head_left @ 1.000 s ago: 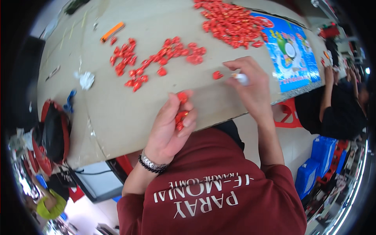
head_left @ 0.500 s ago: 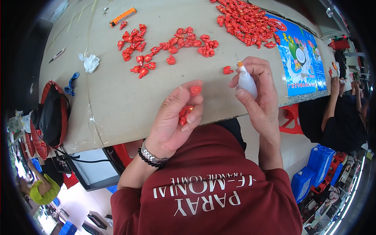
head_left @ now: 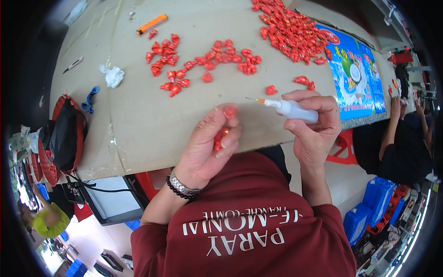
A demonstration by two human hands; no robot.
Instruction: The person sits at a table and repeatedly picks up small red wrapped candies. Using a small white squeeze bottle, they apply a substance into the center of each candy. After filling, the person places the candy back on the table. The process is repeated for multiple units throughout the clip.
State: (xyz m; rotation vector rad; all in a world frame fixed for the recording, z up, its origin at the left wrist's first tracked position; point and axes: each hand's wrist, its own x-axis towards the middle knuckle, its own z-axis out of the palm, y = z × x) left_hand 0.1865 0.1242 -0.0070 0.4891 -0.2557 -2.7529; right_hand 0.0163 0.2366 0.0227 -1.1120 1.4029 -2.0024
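Observation:
My left hand (head_left: 210,136) is closed around small red pieces. One red piece (head_left: 229,112) is pinched between thumb and forefinger; others sit under the curled fingers. In my right hand (head_left: 316,124) is a white squeeze bottle (head_left: 297,111) with an orange collar and a thin needle tip. The bottle lies sideways, its needle pointing left toward the pinched piece, with a gap between them. Beyond the bottle on the table rest a single red figurine-like piece (head_left: 272,90) and a few more red pieces (head_left: 304,81).
A large heap of red pieces (head_left: 295,34) lies at the far right, beside a blue printed sheet (head_left: 353,74). Looser clusters (head_left: 217,55) spread across the middle. On the left are an orange tube (head_left: 152,25), a crumpled tissue (head_left: 112,75), a pen (head_left: 73,64) and a black-red bag (head_left: 67,134).
My right hand has tipped the bottle from upright to sideways, needle now toward my left hand. The red pieces behind the bottle have come into view. My left hand keeps its hold.

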